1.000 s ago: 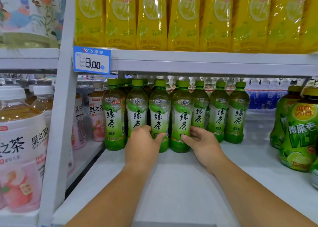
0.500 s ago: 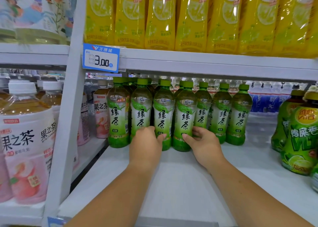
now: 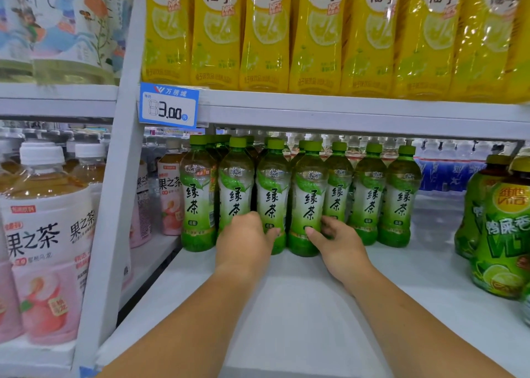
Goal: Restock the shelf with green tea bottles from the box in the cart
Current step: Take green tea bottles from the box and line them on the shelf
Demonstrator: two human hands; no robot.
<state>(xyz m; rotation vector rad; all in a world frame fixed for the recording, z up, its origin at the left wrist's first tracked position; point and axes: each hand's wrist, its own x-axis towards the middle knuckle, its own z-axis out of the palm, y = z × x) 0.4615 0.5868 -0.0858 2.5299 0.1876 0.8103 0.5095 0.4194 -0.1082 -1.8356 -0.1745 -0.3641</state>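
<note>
Slide back, upright and level with the row (image 3: pixel 370 202) in the middle of the frame, the two front green tea bottles (image 3: pixel 272 197) on the shelf (image 3: pixel 301 306), with left grip (image 3: pixel 243 240) curled round one and right grip (image 3: pixel 339 244) curled round the next.

Bright, even overhead store light, no hard shadows. The white shelf board (image 3: pixel 301 306) runs close to overexposed mid-frame, with faint soft shadows at the bottle bases.

The green tea bottles (image 3: pixel 272 194) at centre are sharp: label characters legible, small specular spots on the shoulders. The price tag (image 3: pixel 169 106) is crisp.

The yellow pomelo drink bottles (image 3: pixel 318 33) along the top carry glare streaks on the wrap, heaviest upper right, where the print goes soft.

Wide-angle distortion: the shelf upright (image 3: pixel 114 205) leans at left, the peach tea bottle (image 3: pixel 46 248) lower left looks swollen, and the lime drink bottle (image 3: pixel 504 234) at the right edge is stretched.

The rear of the bay is dimmer. The blue-labelled bottles (image 3: pixel 441 174) behind are hazy, out of focus.
</note>
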